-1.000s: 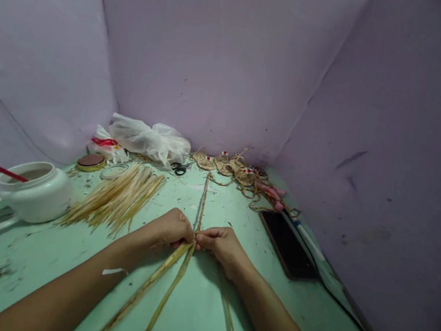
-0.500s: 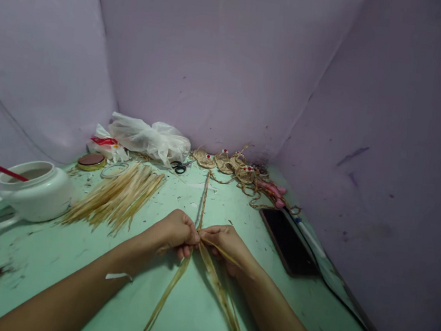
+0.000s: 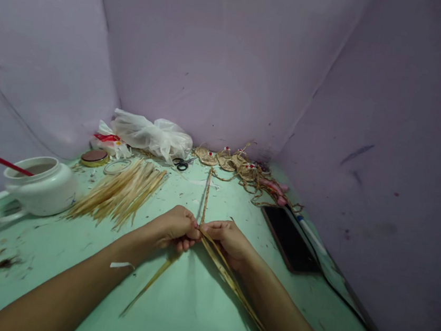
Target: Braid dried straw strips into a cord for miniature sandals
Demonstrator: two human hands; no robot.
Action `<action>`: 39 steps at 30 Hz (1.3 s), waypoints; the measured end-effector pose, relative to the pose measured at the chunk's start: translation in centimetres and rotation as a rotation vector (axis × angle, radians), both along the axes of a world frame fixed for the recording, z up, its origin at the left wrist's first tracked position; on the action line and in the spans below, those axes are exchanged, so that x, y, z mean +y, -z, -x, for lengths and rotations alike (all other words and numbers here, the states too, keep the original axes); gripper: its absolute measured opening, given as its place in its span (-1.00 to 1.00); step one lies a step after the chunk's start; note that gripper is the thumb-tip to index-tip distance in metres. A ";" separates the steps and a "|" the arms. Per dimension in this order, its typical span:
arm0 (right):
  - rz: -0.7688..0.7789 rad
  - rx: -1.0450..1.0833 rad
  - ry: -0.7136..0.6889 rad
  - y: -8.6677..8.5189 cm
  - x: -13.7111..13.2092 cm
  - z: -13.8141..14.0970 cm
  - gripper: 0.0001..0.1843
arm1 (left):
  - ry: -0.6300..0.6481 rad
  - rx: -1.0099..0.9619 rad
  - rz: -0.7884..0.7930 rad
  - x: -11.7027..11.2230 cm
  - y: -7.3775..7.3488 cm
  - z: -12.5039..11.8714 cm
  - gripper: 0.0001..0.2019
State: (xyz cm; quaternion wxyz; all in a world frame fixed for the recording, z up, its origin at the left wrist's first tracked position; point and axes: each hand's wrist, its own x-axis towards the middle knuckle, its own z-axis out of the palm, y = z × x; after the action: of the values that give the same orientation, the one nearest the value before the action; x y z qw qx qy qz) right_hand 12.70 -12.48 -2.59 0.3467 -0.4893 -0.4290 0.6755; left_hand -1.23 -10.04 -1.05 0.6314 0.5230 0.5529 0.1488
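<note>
A thin braided cord (image 3: 206, 196) of dried plant fibre runs from the back of the green table toward me, and its near end lies between my two hands. My left hand (image 3: 181, 228) is closed in a pinch on the fibre strands, one loose strand (image 3: 154, 278) trailing below it to the left. Touching it, my right hand (image 3: 228, 239) also pinches at the braid's end. Long flat strands (image 3: 227, 275) hang from there along my right wrist. The fingertips partly hide the exact spot where the strands cross.
Left of my hands lies a bundle of dried strips (image 3: 122, 191), beside a white mug-like pot (image 3: 48, 188) with a red stick. Farther back are scissors (image 3: 182, 164), a plastic bag (image 3: 152, 136) and woven pieces (image 3: 227, 160). A phone (image 3: 289, 240) and cable (image 3: 333, 290) lie right.
The left strand has swung farther left and shows a shorter length. The strands on the right have shifted toward my right forearm. Both hands keep their pinch at the braid's end.
</note>
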 end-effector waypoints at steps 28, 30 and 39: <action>0.029 0.113 -0.027 -0.3 0.2 -1.2 -0.71 | 0.003 -0.228 -0.024 -0.1 0.4 0.7 -0.82; 0.013 0.092 -0.041 -0.3 0.2 -1.1 -0.70 | 0.005 -0.177 -0.043 -0.2 0.5 0.5 -0.80; -0.130 -0.011 -0.065 0.2 0.4 -0.9 -0.76 | -0.009 -0.012 0.008 -0.1 1.0 0.2 -0.71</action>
State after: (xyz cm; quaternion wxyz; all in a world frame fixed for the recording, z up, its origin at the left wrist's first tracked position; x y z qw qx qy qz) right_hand 13.58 -12.11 -2.82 0.3532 -0.4554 -0.4894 0.6544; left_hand -1.39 -10.14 -2.09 0.6363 0.5170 0.5520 0.1523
